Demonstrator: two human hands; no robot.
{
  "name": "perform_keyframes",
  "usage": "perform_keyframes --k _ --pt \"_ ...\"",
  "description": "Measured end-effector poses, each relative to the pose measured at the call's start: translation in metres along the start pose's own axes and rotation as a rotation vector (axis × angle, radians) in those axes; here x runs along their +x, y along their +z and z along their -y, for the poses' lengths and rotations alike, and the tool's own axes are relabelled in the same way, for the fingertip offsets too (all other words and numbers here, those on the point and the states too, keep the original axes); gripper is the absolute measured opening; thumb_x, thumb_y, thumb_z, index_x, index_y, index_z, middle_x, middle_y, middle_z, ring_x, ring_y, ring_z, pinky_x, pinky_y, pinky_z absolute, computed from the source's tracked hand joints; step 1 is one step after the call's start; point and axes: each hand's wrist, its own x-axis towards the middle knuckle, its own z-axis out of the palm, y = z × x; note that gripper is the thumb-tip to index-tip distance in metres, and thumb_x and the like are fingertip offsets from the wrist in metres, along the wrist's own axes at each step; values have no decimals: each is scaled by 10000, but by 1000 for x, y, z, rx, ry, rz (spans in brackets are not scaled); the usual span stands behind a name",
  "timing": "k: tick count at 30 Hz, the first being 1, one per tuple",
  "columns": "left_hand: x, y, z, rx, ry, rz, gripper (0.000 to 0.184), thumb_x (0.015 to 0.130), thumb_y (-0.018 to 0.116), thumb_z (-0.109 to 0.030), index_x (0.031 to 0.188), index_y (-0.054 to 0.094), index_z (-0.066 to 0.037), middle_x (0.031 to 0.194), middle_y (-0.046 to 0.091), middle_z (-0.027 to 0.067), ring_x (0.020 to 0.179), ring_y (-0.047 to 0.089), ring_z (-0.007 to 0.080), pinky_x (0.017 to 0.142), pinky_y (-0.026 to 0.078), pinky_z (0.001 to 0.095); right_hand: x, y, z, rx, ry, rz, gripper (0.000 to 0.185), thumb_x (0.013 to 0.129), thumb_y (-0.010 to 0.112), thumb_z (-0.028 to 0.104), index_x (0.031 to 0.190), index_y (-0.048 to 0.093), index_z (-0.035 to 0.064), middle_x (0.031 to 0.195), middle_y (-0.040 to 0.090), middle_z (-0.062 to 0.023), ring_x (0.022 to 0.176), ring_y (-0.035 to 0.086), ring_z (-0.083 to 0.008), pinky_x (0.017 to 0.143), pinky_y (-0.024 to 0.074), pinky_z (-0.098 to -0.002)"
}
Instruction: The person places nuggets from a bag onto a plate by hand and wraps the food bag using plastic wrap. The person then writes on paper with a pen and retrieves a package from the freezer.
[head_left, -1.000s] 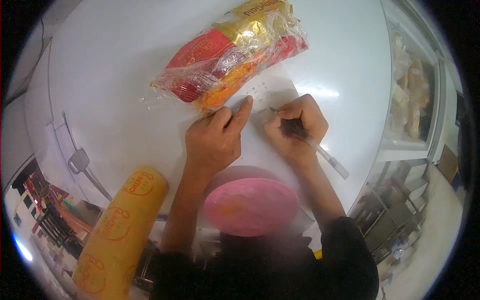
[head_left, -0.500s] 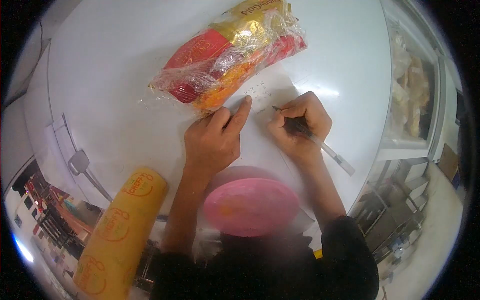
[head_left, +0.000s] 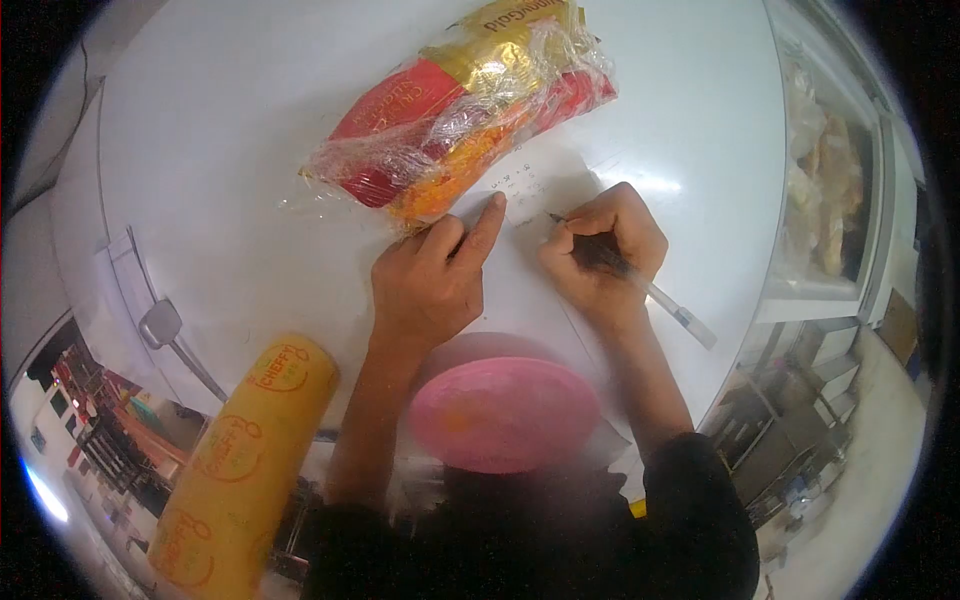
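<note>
My right hand [head_left: 612, 255] grips a clear-barrelled pen [head_left: 682, 315], its dark tip at a sheet of white paper [head_left: 545, 185]. Small rows of handwriting show on the sheet near the tip. My left hand [head_left: 428, 285] rests on the paper's left side, index finger stretched out beside the writing and the other fingers partly bent. Just beyond that hand lies a red and gold food packet [head_left: 395, 110] in crumpled clear plastic wrap, with orange contents visible at its lower edge. A pink oval plate or lid [head_left: 505, 415] sits between my forearms, covering the lower paper.
A yellow roll printed CHEFFY [head_left: 245, 450] stands at the lower left. Near the left edge of the white table [head_left: 230, 200] lies a metal spatula-like utensil [head_left: 162, 325]. Bagged goods [head_left: 825, 190] fill a compartment on the right, with metal racks [head_left: 790, 430] below.
The pen and my right hand have shifted very slightly. My left hand keeps its place on the paper; the whole view has moved a little.
</note>
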Motion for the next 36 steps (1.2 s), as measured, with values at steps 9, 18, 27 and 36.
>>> perform_keyframes --k 9,18,27,36 --pt "0 1 -1 -2 -8 -3 577 773 684 -63 1336 745 -177 782 444 7 580 530 168 539 495 324 -2 -1 -3 46 46 -9 195 784 753 -35 795 570 29 825 630 -56 742 610 -104 697 514 -245" --pt "0 2 1 -6 -2 -4 586 771 680 -63 1344 740 -173 787 444 9 574 524 170 537 494 323 1 -7 -12 316 -57 -18 148 875 666 -36 905 543 41 793 569 -31 655 515 -85 625 448 -218" --pt "-4 -1 4 -62 18 -27 667 744 634 -1 1390 695 -154 794 476 61 647 567 274 569 502 390 -3 -78 65 -379 325 611 208 913 683 110 1055 548 39 643 639 -182 611 677 -408 581 528 -486" --pt "-3 -5 -3 10 61 -54 596 769 675 -32 1358 694 -122 841 512 34 665 620 203 594 550 347 -20 -96 83 -541 247 656 212 930 687 182 1054 574 52 707 682 -169 671 704 -406 613 554 -504"
